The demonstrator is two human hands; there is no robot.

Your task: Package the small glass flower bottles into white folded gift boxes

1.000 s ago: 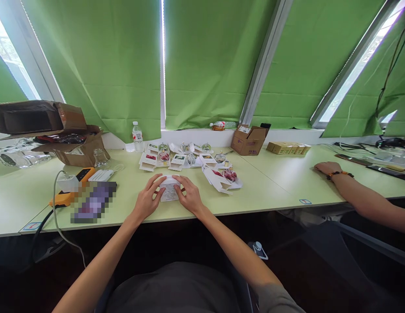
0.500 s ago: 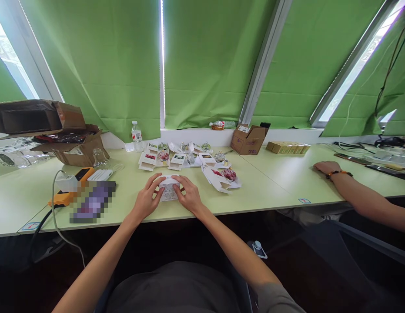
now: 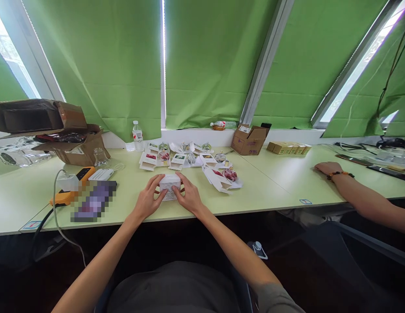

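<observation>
Between my two hands a small white box [image 3: 170, 182] with fine print on its near face stands on the pale green table [image 3: 261, 191]. My left hand [image 3: 149, 196] grips its left side, the thumb on the printed face. From the right, my right hand [image 3: 189, 195] holds it the same way, fingers at the top edge. Beyond them lie several opened white cartons [image 3: 148, 160] with round glass ornaments beside or on them. Closest to my right hand is an unfolded carton [image 3: 218, 180] with a red-filled glass ornament [image 3: 229, 174].
A masked phone-like object [image 3: 94, 202], a yellow power strip [image 3: 86, 174] and a white charger lie left, near cardboard boxes [image 3: 75, 148]. Behind stand a water bottle [image 3: 137, 136] and a brown carton [image 3: 249, 140]. Yellow boxes [image 3: 289, 148] and another person's arm [image 3: 362, 189] are to the right.
My fingers have shifted from over the box's top edge toward its sides, so more of its top shows. The box stays in about the same place.
</observation>
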